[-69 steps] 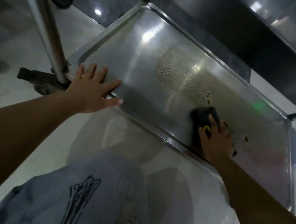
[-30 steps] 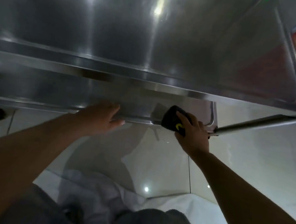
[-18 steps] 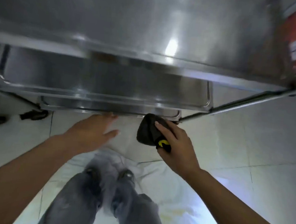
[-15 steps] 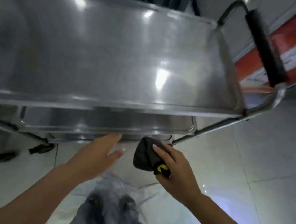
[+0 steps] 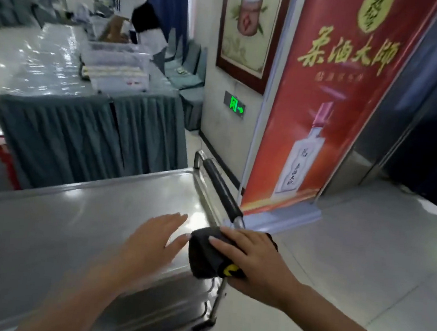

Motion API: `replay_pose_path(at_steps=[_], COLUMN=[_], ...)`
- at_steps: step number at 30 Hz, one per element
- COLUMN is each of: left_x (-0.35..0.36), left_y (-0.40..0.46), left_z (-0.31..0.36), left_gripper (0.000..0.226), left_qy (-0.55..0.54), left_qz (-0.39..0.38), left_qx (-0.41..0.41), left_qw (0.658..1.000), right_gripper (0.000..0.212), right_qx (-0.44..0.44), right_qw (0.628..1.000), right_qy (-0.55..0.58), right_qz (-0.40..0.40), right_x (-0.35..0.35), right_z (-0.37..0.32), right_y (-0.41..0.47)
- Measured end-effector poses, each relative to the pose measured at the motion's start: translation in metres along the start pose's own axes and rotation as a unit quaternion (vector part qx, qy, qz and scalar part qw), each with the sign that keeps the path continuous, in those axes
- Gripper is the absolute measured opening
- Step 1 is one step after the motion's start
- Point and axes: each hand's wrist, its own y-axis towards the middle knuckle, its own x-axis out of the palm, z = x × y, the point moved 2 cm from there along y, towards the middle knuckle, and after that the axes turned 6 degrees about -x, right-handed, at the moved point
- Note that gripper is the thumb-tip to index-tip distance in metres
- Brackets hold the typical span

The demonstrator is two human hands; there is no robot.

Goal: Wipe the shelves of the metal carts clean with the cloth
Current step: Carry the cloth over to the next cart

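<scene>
While the right hand (image 5: 253, 264) curls its fingers (image 5: 227, 243) over a bunched dark cloth with a yellow mark (image 5: 210, 255), gripping it at the near right corner of the cart's shiny steel top shelf (image 5: 72, 231), the left hand (image 5: 148, 249) hovers just left of it, blurred, fingers straight and holding nothing. A black-sleeved push handle (image 5: 220, 187) runs along the shelf's right edge. Farther left, a long surface draped in grey-green cloth (image 5: 87, 131) carries clear plastic bins (image 5: 115, 56); their contents are too blurred to tell. A red banner picturing a white bottle (image 5: 321, 108) stands at far right. Half a second ago the view looked down onto the lower shelves with the cloth below the top shelf's rim; now it is up at the top shelf.
</scene>
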Motion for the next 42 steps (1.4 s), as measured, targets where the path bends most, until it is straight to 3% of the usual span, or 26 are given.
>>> replay_pose_path(at_steps=[3, 8, 13, 18, 30, 36, 42], left_x=[0.011, 0.027, 0.023, 0.031, 0.049, 0.041, 0.030], left_y=[0.033, 0.076, 0.123, 0.182, 0.362, 0.425, 0.451], left_z=[0.055, 0.141, 0.183, 0.185, 0.169, 0.155, 0.143], left_gripper=[0.056, 0.059, 0.065, 0.077, 0.069, 0.070, 0.070], left_qy=[0.039, 0.080, 0.144, 0.192, 0.200, 0.203, 0.200], left_qz=[0.021, 0.021, 0.052, 0.042, 0.074, 0.074, 0.124], left_qx=[0.017, 0.047, 0.049, 0.023, -0.036, -0.119, -0.238], left_qw=[0.999, 0.995, 0.987, 0.980, 0.976, 0.969, 0.942], right_gripper=[0.065, 0.074, 0.074, 0.074, 0.072, 0.074, 0.068], right_qx=[-0.006, 0.008, -0.001, -0.009, -0.105, -0.155, -0.232], right_qw=[0.999, 0.998, 0.997, 0.998, 0.994, 0.987, 0.966], right_qy=[-0.037, -0.058, -0.065, -0.043, -0.025, 0.036, 0.115], right_qz=[0.030, 0.037, 0.047, 0.051, 0.010, 0.036, 0.028], right_x=[-0.034, -0.081, -0.104, -0.091, -0.042, -0.015, 0.024], right_z=[0.063, 0.155, 0.225, 0.288, 0.476, 0.546, 0.592], right_y=[-0.027, -0.064, -0.065, -0.047, 0.071, 0.154, 0.254])
